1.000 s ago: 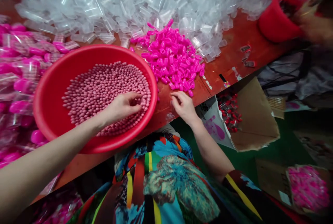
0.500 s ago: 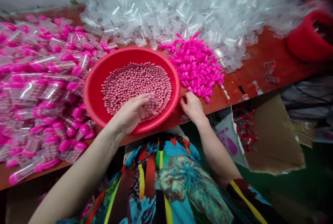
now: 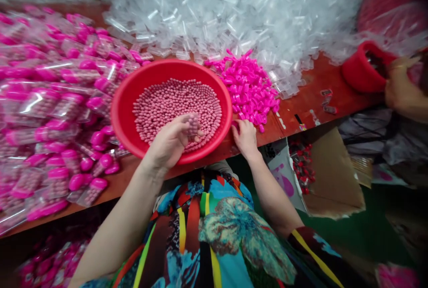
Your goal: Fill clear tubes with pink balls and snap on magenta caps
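A red basin (image 3: 214, 89) holds a mass of small pink beads (image 3: 167, 107). My left hand (image 3: 170, 141) reaches over its near side, closed around a small clear plastic container (image 3: 193, 125) with beads showing through it. Just outside the basin's right rim, my right hand (image 3: 245, 138) rests by the table edge, its fingers curled. What those fingers hold, if anything, is hidden. Beyond that hand lies a heap of bright pink caps (image 3: 247, 87).
Filled, pink-capped containers (image 3: 56, 105) cover the left of the table. Empty clear containers (image 3: 234, 7) are piled at the back. At right, another person's hand (image 3: 406, 85) is beside a red tub (image 3: 363, 69). Below stands a cardboard box (image 3: 331, 176) with red items.
The view has shifted a little to the right, bringing another person's hand in beside the red tub. My left hand stays over the beads with the container; my right stays by the rim.
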A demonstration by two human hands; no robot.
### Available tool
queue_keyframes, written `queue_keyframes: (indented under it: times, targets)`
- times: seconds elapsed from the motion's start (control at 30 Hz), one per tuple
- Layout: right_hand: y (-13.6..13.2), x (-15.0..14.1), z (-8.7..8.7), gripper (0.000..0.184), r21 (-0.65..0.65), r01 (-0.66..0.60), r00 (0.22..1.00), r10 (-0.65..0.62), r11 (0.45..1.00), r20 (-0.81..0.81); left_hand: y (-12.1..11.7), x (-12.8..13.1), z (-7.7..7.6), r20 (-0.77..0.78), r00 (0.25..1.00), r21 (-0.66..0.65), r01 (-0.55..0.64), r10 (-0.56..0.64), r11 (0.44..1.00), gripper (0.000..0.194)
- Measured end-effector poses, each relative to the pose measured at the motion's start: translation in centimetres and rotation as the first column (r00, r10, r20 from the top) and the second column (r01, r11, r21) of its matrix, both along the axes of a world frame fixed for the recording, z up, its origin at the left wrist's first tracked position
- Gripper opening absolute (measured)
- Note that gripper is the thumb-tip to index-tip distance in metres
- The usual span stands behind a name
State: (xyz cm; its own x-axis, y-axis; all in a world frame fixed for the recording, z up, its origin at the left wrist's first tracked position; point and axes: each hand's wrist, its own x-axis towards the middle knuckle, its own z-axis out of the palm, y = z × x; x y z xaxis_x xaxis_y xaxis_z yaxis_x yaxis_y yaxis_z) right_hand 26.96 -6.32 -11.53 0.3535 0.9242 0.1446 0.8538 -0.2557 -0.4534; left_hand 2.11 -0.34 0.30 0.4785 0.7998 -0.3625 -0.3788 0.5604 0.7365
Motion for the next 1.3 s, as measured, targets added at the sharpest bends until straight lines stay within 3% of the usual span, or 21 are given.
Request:
queue_keyframes:
  times: [0.1,0.17,0.27,0.33,0.43,0.5,0.57,0.63,0.73,0.93,1.07,1.3]
  targets:
    - [0.4,0.3,-0.9,0.028,0.171,0.057,0.985,-0.028,0.984,-0.172,-0.3,-0.3,0.2,0.029,0.998,-0.009,0.058,-0.058,0.998,0.035]
    - [0.6,0.9,-0.6,0.032,0.251,0.109,0.969,-0.046,0.962,-0.244,-0.5,-0.5,0.2,0.051,0.997,-0.008,0.057,-0.056,0.998,0.035]
    - [1.0,1.2,2.4,0.038,0.366,0.218,0.924,-0.070,0.905,-0.377,-0.7,-0.6,0.0,0.093,0.995,-0.007,0.043,-0.042,0.999,0.038]
    - [1.2,0.2,5.6,0.037,0.417,0.218,0.867,0.021,0.882,-0.498,-0.8,-0.6,-0.1,0.116,0.993,-0.006,0.034,-0.033,0.999,0.037]
    - [1.5,-2.7,10.5,0.024,0.420,-0.096,0.797,0.323,0.902,-0.511,-0.8,-0.6,-0.3,0.102,0.994,0.003,0.026,-0.026,1.000,0.031]
    - [2.0,-4.6,12.7,0.019,0.423,-0.313,0.743,0.496,0.851,-0.449,-0.7,-0.6,-0.3,0.084,0.996,0.007,0.034,-0.035,0.999,0.028]
    - [2.6,-5.8,13.8,0.017,0.400,-0.444,0.693,0.590,0.802,-0.414,-0.4,-0.7,-0.3,0.099,0.993,-0.013,0.066,-0.064,0.998,0.025]
    - [3.0,-6.3,13.9,0.017,0.379,-0.487,0.664,0.615,0.787,-0.424,-0.1,-1.0,-0.3,0.159,0.983,-0.068,0.108,-0.096,0.992,0.023]
    - [3.2,-6.3,13.3,0.016,0.378,-0.448,0.655,0.585,0.810,-0.478,0.1,-1.2,-0.4,0.238,0.966,-0.118,0.137,-0.106,0.983,0.023]
    - [3.0,-6.5,12.8,0.016,0.387,-0.383,0.669,0.541,0.839,-0.510,-0.5,-0.8,-0.9,0.143,0.985,-0.031,0.103,-0.097,0.994,0.026]
    - [3.0,-7.4,13.1,0.016,0.403,-0.402,0.682,0.563,0.822,-0.468,-0.7,-0.7,-1.1,0.132,0.990,0.012,0.048,-0.049,0.999,0.022]
    - [3.5,-8.3,13.5,0.017,0.420,-0.450,0.723,0.598,0.788,-0.346,-0.8,-0.7,-1.2,0.148,0.986,0.065,0.062,-0.071,0.996,0.010]
